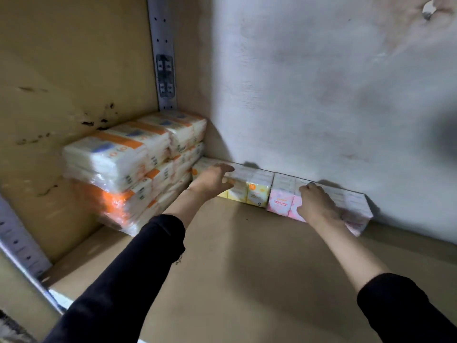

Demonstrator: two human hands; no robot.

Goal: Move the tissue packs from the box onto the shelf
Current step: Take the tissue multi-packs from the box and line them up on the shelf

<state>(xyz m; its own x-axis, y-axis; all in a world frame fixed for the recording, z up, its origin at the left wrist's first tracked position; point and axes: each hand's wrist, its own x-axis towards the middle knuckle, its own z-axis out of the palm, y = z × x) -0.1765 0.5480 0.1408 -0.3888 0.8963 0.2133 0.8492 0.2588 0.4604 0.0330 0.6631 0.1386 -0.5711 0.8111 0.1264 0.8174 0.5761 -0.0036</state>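
Note:
Two tissue packs stand in a row against the back wall of the shelf [247, 256]. The yellow tissue pack [254, 191] is on the left, the pink tissue pack [282, 196] on the right, touching it. My left hand [212, 181] grips the left end of the yellow pack, fingers over its top. My right hand [316, 201] rests on the pink pack, fingers curled over its top edge. The box is out of view.
A stack of larger white-and-orange tissue bundles [133, 164] fills the shelf's back left corner, next to the yellow pack. A perforated metal upright [164, 58] runs up the corner. The white back wall [321, 95] rises behind the packs.

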